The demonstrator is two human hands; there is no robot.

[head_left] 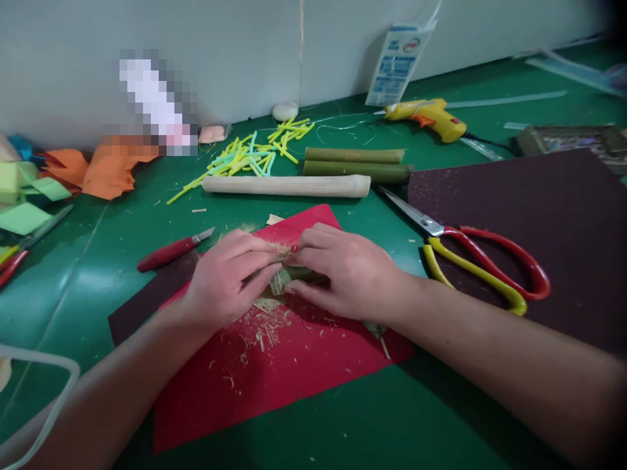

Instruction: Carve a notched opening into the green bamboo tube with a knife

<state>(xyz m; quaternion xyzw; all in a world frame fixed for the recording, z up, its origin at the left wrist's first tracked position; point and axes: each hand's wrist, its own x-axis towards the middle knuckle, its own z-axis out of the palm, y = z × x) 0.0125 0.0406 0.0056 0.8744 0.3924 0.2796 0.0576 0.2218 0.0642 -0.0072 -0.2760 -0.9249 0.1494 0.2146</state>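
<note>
Both hands, left hand and right hand, had their fingers pinched around a short greenish bamboo piece over the red paper sheet, with pale shavings littered right below. Around them on the green tabletop: one red-handled knife, one red-and-yellow scissors on a dark maroon sheet. Further back sat two green bamboo sticks, one pale wooden stick, and one yellow glue gun by the grey wall.

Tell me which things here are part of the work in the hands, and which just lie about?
In use: left hand, right hand, green stalk piece, red sheet, shavings.

Lying about: knife, scissors, glue gun, pale stick, green stalks, straw bits.
</note>
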